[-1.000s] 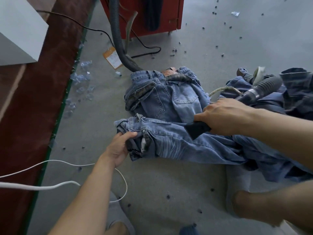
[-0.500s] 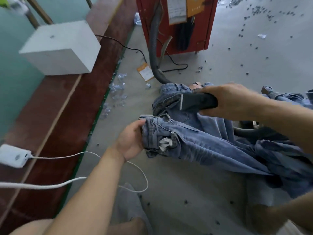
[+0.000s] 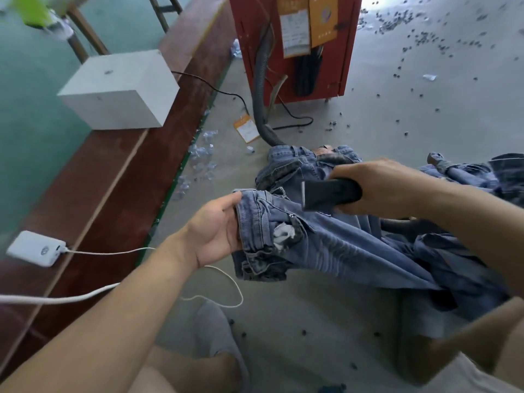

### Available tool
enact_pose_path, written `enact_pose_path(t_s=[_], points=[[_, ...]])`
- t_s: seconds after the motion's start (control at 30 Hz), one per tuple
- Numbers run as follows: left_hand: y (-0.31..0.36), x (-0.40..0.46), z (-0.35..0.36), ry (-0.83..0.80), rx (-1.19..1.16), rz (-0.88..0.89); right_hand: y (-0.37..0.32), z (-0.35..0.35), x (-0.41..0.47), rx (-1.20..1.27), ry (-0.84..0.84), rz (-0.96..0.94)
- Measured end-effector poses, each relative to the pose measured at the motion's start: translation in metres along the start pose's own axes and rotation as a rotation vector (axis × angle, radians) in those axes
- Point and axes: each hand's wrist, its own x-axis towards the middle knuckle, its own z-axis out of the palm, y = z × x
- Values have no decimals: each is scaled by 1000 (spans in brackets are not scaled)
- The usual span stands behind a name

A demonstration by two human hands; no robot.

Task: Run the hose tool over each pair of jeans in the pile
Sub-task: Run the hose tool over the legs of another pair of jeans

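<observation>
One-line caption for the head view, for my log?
Left hand grips jeans at the waistband; right hand holds black hose nozzle above them.

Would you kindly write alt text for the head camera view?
A person's left hand grips the waistband of blue jeans while the right hand holds a black hose nozzle just above them. More jeans lie behind on the grey floor, near a red cabinet.
</observation>
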Motion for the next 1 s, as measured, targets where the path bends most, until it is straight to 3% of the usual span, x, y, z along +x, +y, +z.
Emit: enact_pose_path(t_s=[0.13, 0.3, 0.37, 0.57, 0.63, 0.73, 0.8, 0.9, 1.0], points=[[-2, 3, 0, -35, -50, 1, -9, 13, -10, -52, -168, -24], [4, 4, -1, -65, -53, 3, -26, 10, 10, 187, 171, -41], [6, 4, -3, -91, -85, -2, -22, 0, 13, 177, 236, 12], [1, 12, 9, -129, -120, 1, -44, 10, 15, 63, -28, -79], [1, 15, 15, -118, -90, -2, -55, 16, 23, 139, 55, -115], [4, 19, 17, -134, -94, -1, -50, 6, 33, 207, 273, -20], [1, 24, 17, -41, 44, 16, -34, -3, 32, 212, 287, 116], [-15, 32, 17, 155, 488, 5, -12, -3, 26, 321, 151, 363], [-32, 39, 16, 193, 797, -100, -4, 9, 21, 398, 12, 524]])
